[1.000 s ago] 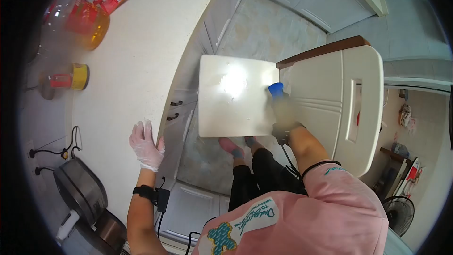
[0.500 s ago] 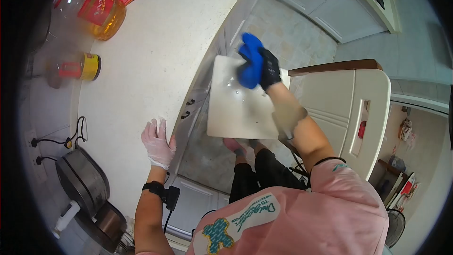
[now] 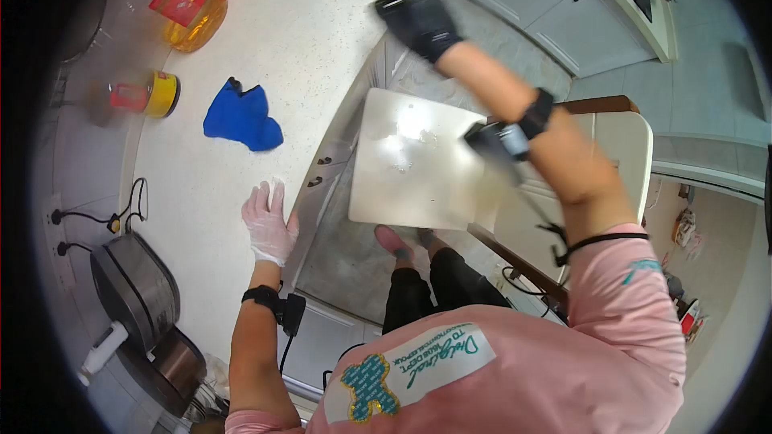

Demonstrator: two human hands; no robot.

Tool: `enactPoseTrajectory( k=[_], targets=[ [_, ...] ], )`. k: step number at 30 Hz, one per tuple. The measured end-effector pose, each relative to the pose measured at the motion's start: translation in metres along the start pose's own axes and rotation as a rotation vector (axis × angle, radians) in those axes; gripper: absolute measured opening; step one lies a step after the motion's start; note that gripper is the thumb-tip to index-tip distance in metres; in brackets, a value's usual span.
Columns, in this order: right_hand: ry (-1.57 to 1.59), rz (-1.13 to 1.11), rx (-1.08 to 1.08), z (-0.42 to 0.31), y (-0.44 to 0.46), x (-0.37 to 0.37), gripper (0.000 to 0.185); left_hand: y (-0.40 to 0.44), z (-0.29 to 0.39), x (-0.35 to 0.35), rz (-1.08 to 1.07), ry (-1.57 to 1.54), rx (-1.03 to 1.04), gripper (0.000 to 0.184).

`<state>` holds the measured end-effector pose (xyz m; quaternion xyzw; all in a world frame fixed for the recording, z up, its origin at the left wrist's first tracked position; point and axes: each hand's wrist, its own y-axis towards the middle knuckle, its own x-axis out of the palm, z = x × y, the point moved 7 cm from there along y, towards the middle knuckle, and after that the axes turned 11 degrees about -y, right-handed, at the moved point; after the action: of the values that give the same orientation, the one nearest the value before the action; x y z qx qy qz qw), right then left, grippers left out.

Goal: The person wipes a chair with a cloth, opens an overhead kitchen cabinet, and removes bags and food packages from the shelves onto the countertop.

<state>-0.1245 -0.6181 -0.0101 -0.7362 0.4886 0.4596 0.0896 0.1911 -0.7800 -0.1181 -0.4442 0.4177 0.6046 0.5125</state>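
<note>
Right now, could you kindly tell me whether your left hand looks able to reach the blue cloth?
Probably yes: the left hand is spread at the edge of the counter, close to the blue cloth, and nothing visible stands between them.

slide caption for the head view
Blue cloth on a pale counter, clear-gloved left hand nearby, black-gloved right hand near the edge.

My left hand (image 3: 269, 225) is palm down, fingers spread. My right hand (image 3: 418, 20) is stretched out, blurry.
</note>
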Motion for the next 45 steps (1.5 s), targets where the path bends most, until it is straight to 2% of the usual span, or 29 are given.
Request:
enactPoseTrajectory(
  k=[2, 3, 4, 9, 11, 12, 13, 15, 17, 19, 21, 22, 24, 25, 27, 29, 31, 33, 36, 41, 45],
  targets=[
    [-0.244, 0.133, -0.226, 0.034, 0.001, -0.06, 0.037, -0.001, 0.0, -0.002, 0.008, 0.004, -0.006, 0.064],
    [-0.413, 0.147, -0.168, 0.048, -0.008, -0.093, 0.031, -0.002, 0.001, -0.003, 0.008, 0.008, -0.008, 0.064],
    [-0.379, 0.101, -0.028, 0.064, -0.023, -0.126, 0.041, -0.002, 0.001, -0.005, 0.021, 0.007, -0.006, 0.064],
    [-0.943, 0.056, 0.257, 0.103, -0.155, -0.261, 0.071, -0.006, 0.002, -0.006, 0.009, 0.03, -0.001, 0.062],
    [-0.806, -0.033, 0.565, 0.113, -0.223, -0.287, 0.083, -0.008, 0.003, -0.004, 0.009, 0.049, 0.007, 0.062],
    [-0.633, -0.047, 0.68, 0.118, -0.255, -0.289, 0.083, -0.009, 0.003, -0.004, 0.003, 0.07, -0.007, 0.063],
    [-0.672, -0.051, 0.358, 0.13, -0.278, -0.28, 0.071, -0.011, 0.006, -0.004, 0.01, 0.066, 0.006, 0.063],
    [-0.332, -0.026, 0.7, 0.118, -0.307, -0.272, 0.05, -0.012, 0.007, -0.004, -0.03, 0.125, -0.008, 0.064],
    [0.151, 0.036, 0.934, 0.124, -0.322, -0.263, 0.037, -0.015, 0.011, -0.007, 0.001, 0.129, 0.007, 0.065],
    [0.082, 0.039, 0.906, 0.124, -0.317, -0.265, 0.033, -0.015, 0.018, -0.012, 0.035, 0.131, 0.017, 0.065],
    [0.025, 0.026, 0.868, 0.122, -0.315, -0.269, 0.033, -0.012, 0.018, -0.015, -0.042, -0.071, -0.125, 0.064],
    [0.118, 0.051, 0.882, 0.123, -0.317, -0.267, 0.036, -0.013, 0.025, -0.021, -0.034, -0.067, -0.116, 0.064],
    [0.132, 0.033, 0.848, 0.139, -0.318, -0.266, 0.037, -0.016, 0.04, -0.04, 0.097, -0.243, -0.073, 0.062],
    [0.144, 0.004, 0.82, 0.144, -0.316, -0.262, 0.038, -0.021, 0.048, -0.045, 0.106, -0.234, -0.071, 0.062],
    [0.225, 0.016, 0.782, 0.153, -0.313, -0.263, 0.04, -0.039, 0.057, -0.057, 0.238, -0.318, -0.133, 0.061],
    [0.055, 0.022, 0.741, 0.161, -0.298, -0.274, 0.04, -0.06, 0.062, -0.059, 0.281, -0.378, -0.146, 0.061],
    [0.125, -0.004, 0.717, 0.168, -0.282, -0.279, 0.041, -0.082, 0.068, -0.065, 0.326, -0.433, -0.166, 0.061],
    [-0.019, -0.038, 0.722, 0.178, -0.272, -0.284, 0.041, -0.106, 0.066, -0.069, 0.369, -0.529, -0.316, 0.061],
    [-0.051, -0.06, 0.688, 0.213, -0.265, -0.274, 0.046, -0.143, 0.066, -0.08, 0.403, -0.494, -0.458, 0.059],
    [-0.093, -0.07, 0.658, 0.194, -0.258, -0.287, 0.048, -0.17, 0.054, -0.099, 0.474, -0.401, -0.583, 0.057],
    [-0.008, -0.083, 0.622, 0.209, -0.255, -0.279, 0.048, -0.151, 0.06, -0.129, 0.585, -0.317, -0.455, 0.053]
  ],
)
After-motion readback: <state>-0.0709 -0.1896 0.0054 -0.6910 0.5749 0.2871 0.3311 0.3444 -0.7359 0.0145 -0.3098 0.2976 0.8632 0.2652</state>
